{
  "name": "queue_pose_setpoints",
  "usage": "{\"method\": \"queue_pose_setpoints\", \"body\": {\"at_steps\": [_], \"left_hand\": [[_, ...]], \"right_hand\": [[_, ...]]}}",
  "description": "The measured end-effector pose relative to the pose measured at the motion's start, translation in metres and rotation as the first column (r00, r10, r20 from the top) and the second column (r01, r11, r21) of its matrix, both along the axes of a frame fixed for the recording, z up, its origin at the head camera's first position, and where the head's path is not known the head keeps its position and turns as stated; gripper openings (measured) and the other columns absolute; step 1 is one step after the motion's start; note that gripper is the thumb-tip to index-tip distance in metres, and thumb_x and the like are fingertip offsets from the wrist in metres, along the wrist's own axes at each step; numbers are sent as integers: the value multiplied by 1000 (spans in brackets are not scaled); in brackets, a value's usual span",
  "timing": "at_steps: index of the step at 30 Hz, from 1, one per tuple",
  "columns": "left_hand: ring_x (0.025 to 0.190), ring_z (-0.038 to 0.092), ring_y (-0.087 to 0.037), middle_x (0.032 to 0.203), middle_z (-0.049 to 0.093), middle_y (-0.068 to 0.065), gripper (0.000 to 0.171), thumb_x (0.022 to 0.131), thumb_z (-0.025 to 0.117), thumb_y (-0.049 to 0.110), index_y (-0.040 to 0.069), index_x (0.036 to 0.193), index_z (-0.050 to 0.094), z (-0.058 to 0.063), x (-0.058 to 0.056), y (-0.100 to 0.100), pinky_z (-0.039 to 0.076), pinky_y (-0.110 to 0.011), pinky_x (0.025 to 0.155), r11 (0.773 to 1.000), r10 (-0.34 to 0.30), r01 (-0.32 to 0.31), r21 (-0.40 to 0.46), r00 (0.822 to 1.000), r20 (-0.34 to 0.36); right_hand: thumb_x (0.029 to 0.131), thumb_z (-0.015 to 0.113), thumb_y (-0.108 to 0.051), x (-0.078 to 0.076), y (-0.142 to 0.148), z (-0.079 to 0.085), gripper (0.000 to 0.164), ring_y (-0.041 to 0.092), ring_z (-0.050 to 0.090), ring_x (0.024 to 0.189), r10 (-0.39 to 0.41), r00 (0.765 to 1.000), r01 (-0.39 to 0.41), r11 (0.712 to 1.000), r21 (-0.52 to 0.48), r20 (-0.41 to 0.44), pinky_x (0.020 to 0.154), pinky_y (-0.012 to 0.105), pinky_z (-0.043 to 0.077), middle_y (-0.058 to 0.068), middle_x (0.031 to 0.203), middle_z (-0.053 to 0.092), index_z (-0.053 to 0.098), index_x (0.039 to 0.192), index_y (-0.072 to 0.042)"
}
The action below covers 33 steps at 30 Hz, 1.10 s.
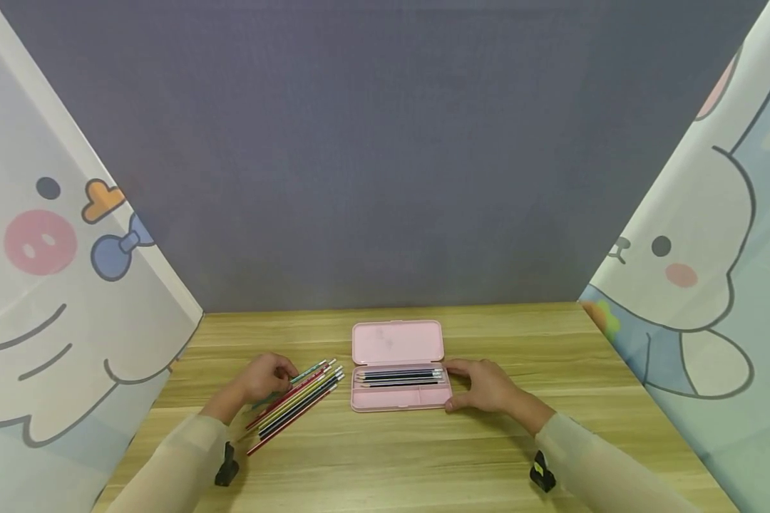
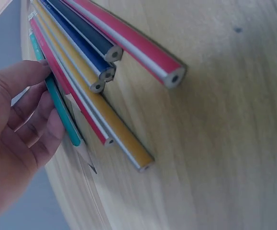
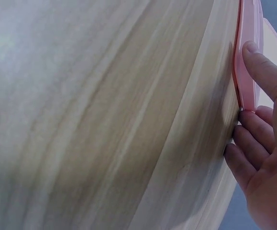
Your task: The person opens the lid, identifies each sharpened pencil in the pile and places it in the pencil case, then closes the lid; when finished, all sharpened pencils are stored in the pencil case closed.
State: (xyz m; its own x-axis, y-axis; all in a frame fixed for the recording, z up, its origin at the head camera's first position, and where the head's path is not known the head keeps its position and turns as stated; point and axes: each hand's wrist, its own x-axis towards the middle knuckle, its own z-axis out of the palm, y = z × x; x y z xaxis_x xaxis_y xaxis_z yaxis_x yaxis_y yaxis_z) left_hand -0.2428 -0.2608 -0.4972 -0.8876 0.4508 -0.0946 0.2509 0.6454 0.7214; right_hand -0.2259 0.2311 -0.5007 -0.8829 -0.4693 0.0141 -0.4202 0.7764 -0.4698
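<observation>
My left hand point(image 1: 271, 377) is at the far side of a loose bunch of pencils, its thumb and fingers pinching a green pencil point(image 2: 66, 117) that lies along the bunch. Red, yellow, blue and dark pencils point(image 1: 298, 406) lie beside it, slanting across the table. The pink pencil case point(image 1: 385, 399) lies with its lid point(image 1: 398, 342) swung back. Several dark pencils point(image 1: 401, 377) lie side by side in its far compartment. My right hand point(image 1: 484, 387) holds the case's right end, thumb at the near corner and fingers along the side; some fingertips are hidden.
The wooden table point(image 1: 398, 456) ends at a dark grey panel point(image 1: 385, 157) behind the case. Cartoon-printed panels stand on the left point(image 1: 58, 320) and right point(image 1: 699, 285). The case's near row has a divider point(image 1: 420, 396).
</observation>
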Motion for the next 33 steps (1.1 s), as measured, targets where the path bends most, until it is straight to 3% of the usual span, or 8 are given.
{"method": "queue_pose_setpoints", "body": {"at_steps": [9, 16, 19, 24, 33], "left_hand": [[78, 59, -12, 84, 69, -7, 13, 86, 70, -3, -2, 98, 73, 3, -1, 0, 51, -27, 66, 999, 22, -24, -37, 998, -57], [78, 60, -12, 89, 72, -6, 16, 90, 67, -2, 1, 102, 76, 20, -13, 14, 50, -29, 66, 997, -5, -5, -80, 993, -121], [79, 60, -12, 93, 73, -6, 17, 91, 67, 1, 2, 105, 77, 29, -17, 28, 51, -30, 67, 996, -23, 14, -89, 994, -106], [71, 56, -10, 90, 75, -8, 18, 90, 67, 0, 1, 104, 79, 40, -23, 61, 49, -27, 64, 992, -109, 101, -77, 988, -112], [72, 57, -6, 93, 76, -8, 18, 91, 67, 0, 1, 104, 79, 43, -29, 123, 51, -25, 67, 965, -253, 240, -111, 958, -131]], "right_hand": [[69, 91, -54, 0, -3, 2, 87, 34, 62, 128, 7, 1000, -7, 1000, 5, 1, 104, 54, 49, 5, 136, 68, 62, 141, -15], [68, 91, -55, -1, -1, 2, 87, 34, 62, 127, -5, 1000, 5, 1000, 9, 2, 103, 54, 49, 4, 136, 68, 63, 141, -17], [68, 91, -56, -1, 1, 1, 88, 35, 63, 127, 0, 1000, 0, 1000, 8, -2, 103, 55, 50, 5, 136, 68, 62, 141, -17], [68, 90, -57, -1, 3, -1, 88, 32, 62, 129, 0, 1000, 0, 1000, 6, 3, 105, 54, 49, 3, 136, 68, 62, 142, -18], [69, 89, -57, -2, 3, -3, 88, 30, 61, 129, 5, 1000, -5, 1000, -8, -8, 105, 52, 49, 3, 137, 67, 62, 142, -17]]}}
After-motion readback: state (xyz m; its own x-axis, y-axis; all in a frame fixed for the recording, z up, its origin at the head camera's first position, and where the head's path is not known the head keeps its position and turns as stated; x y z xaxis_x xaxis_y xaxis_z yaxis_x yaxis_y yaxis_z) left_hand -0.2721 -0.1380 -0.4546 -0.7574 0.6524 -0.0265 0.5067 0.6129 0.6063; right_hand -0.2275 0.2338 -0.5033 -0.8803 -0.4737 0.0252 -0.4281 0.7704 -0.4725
